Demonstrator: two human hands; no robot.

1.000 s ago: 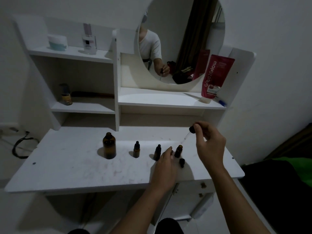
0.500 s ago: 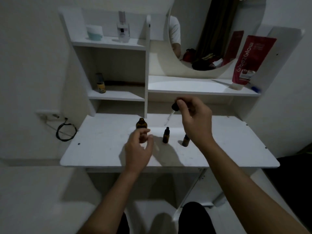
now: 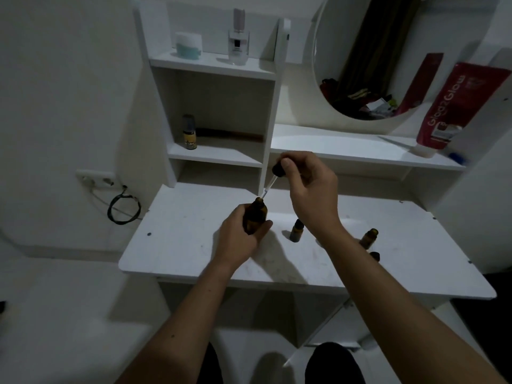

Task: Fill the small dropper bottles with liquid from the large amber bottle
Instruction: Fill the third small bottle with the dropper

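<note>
Hands both busy: your left hand [image 3: 240, 236] grips the large amber bottle [image 3: 255, 219] on the worktop [image 3: 177, 245]; your right hand [image 3: 310, 189] pinches the dropper [image 3: 273, 180], tip at its mouth.

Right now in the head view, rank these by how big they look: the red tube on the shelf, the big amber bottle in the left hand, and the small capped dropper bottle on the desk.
1. Red tube, clearly largest.
2. Big amber bottle, partly covered by the left hand.
3. Small capped dropper bottle, smallest.
</note>
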